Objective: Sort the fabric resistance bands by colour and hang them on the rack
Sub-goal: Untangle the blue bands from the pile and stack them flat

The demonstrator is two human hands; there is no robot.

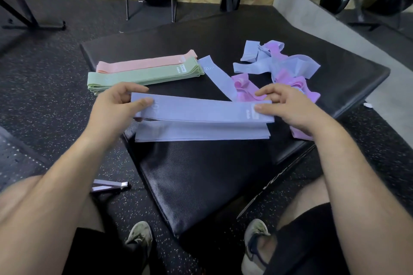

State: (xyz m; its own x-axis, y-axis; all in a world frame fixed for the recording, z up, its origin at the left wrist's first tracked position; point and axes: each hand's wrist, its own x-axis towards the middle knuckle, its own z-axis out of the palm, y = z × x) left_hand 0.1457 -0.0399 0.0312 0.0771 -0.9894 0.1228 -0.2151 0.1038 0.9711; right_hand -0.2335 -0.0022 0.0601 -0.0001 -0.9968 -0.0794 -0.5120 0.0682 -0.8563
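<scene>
Head view: my left hand (116, 105) pinches the left end of a blue band (201, 110), and my right hand (288, 107) pinches the right end. Its long axis runs left-right, held flat just above the blue stack (201, 135) on the mat (201, 174), roughly parallel. Next move looks straight down; both hands equally near.

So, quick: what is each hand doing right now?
Left hand: pinches the left end of a blue band.
Right hand: pinches the right end of the same band.
</scene>
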